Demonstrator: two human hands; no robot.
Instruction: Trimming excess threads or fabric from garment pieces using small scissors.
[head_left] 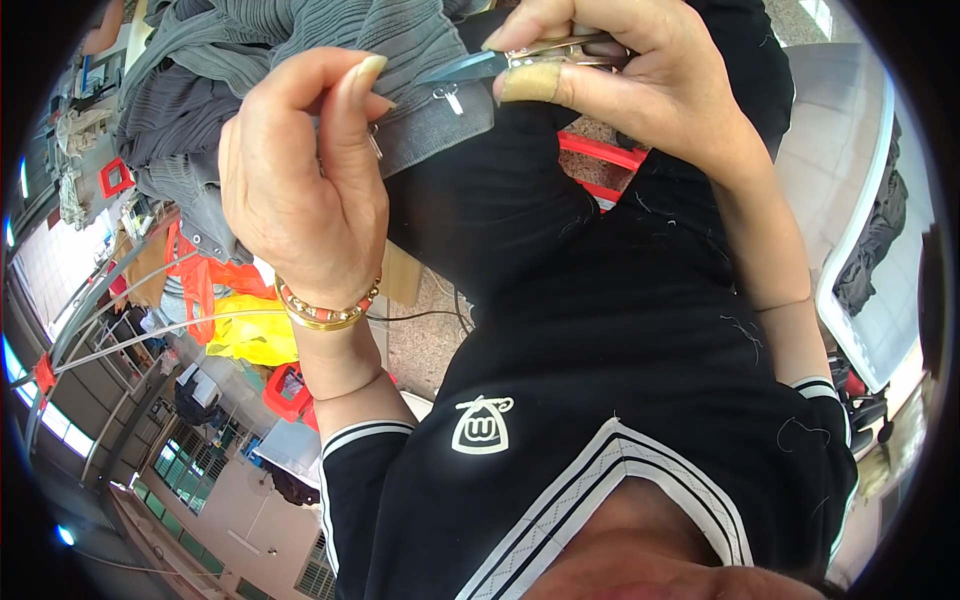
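Grey knit garment (pixel 300 70) draped at 11 o'clock; judged soft, light, limp, best pinched at zipper edge. Edge gripped by left hand (pixel 300 190); thread snips (pixel 500 62) clenched in right hand (pixel 620 80).
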